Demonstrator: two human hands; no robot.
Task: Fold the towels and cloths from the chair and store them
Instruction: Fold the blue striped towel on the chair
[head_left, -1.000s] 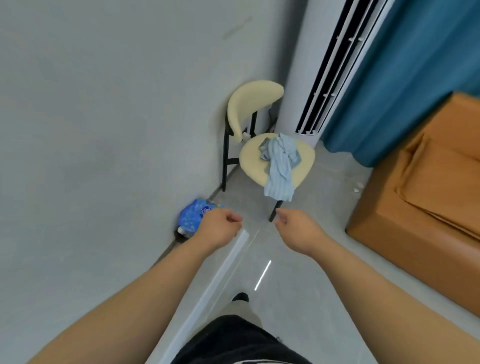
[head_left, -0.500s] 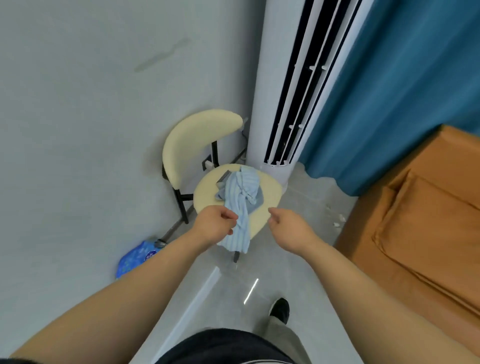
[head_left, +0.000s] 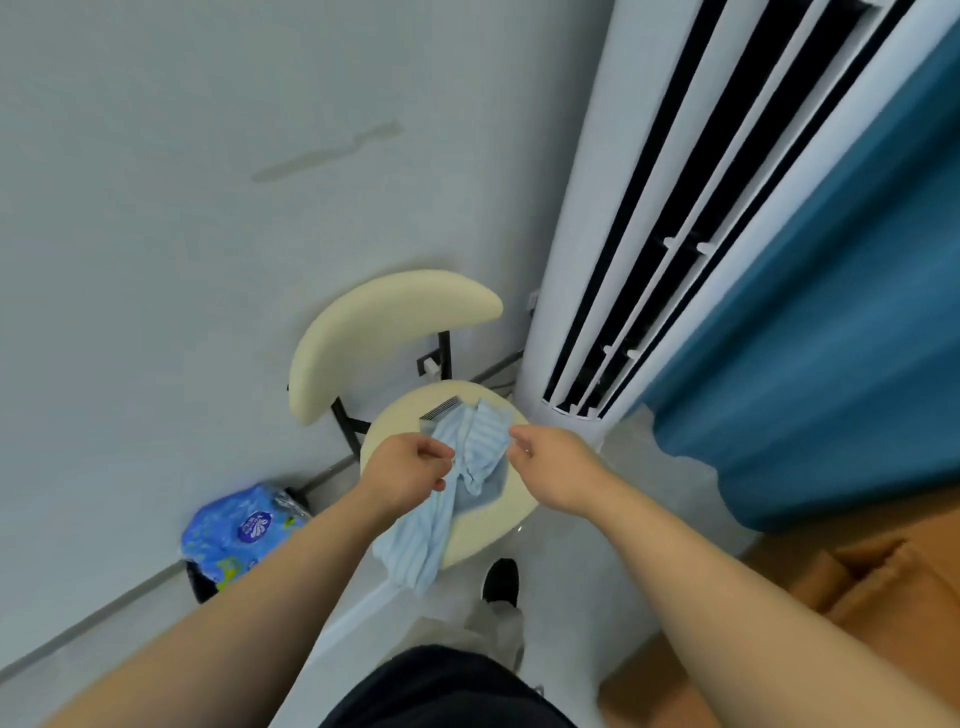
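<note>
One striped cloth drapes the chair, which stands between an air conditioner and a blue packet. My left hand and right hand curl over it; I cannot tell whether they grip.

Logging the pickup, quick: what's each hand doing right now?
Left hand: fingers curled over the striped towel; grip cannot be told.
Right hand: fingers curled at the towel's edge; contact cannot be told.

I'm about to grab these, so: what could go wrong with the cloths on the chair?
The striped towel hangs over the chair seat's front edge, so a clumsy tug may drop it on the floor. A grey cloth lies bunched beneath it; lifting one could drag the other off too.
</note>
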